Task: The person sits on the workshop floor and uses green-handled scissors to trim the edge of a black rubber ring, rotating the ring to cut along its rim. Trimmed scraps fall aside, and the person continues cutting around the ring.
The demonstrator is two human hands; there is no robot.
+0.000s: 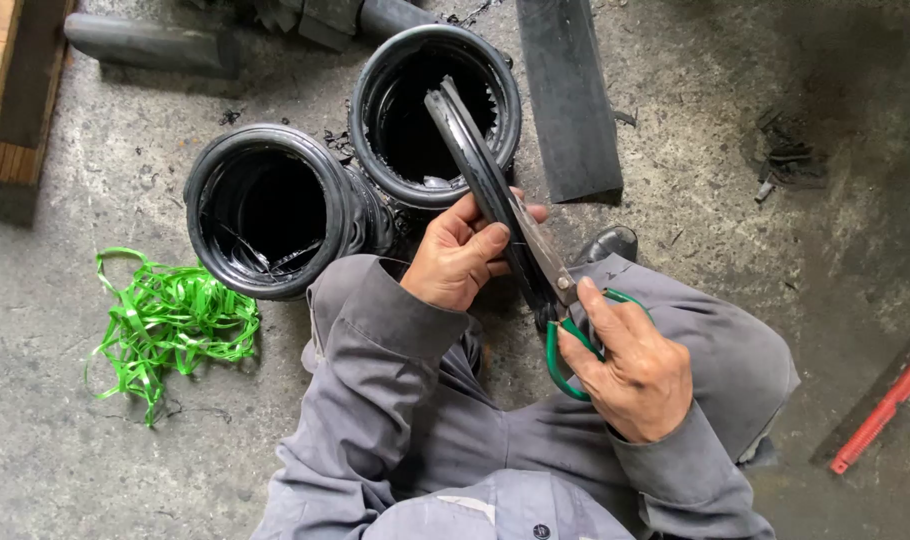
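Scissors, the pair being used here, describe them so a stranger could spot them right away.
Start at the two black rubber tubes standing on the concrete floor. Just below the right one, the right hand grips the scissors. Their green handles and steel blades, closed on a black strip, set them apart.

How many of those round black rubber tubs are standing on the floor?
2. One black rubber tub stands left, beside the green strapping; the other black rubber tub stands behind it, right, under the rubber strip. More may lie outside the view.

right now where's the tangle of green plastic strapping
In the head view the tangle of green plastic strapping lies on the grey concrete floor at the person's left, just below and left of the nearer black rubber ring stack, untouched by either hand.
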